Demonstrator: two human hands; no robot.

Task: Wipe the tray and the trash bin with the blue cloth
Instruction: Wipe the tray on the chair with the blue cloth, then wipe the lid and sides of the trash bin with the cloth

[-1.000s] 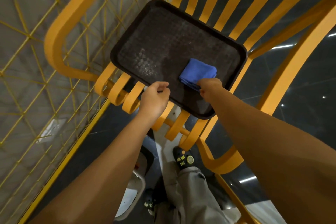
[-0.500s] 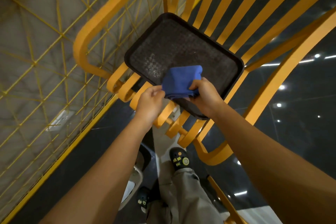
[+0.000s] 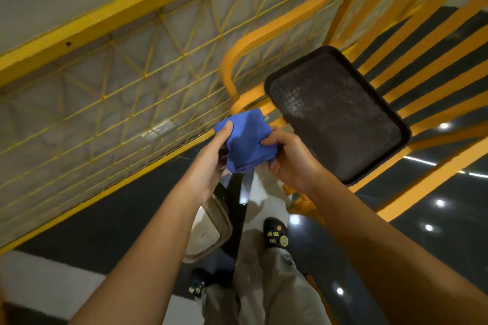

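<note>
The orange slatted bench (image 3: 277, 22) carries the dark tray (image 3: 338, 116), which lies flat with its long axis running from upper left to lower right. It seems stiff and is best held by the rim. Beside its near-left edge the folded blue cloth (image 3: 247, 140), soft and light, is in the air. The left hand (image 3: 211, 163) and the right hand (image 3: 290, 158) pinch it at opposite sides.

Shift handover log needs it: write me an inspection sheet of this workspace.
Surface: orange slatted bench carries the tray.
Job's things: tray shows pale smudges; blue cloth folded, held off the tray; beige-rimmed bin below the hands, likely the trash bin.
Clutter: nothing seen.
Grips: left hand and right hand both hold the cloth.
Cables: nothing seen.
Surroundings: yellow mesh fence, glossy dark floor.
</note>
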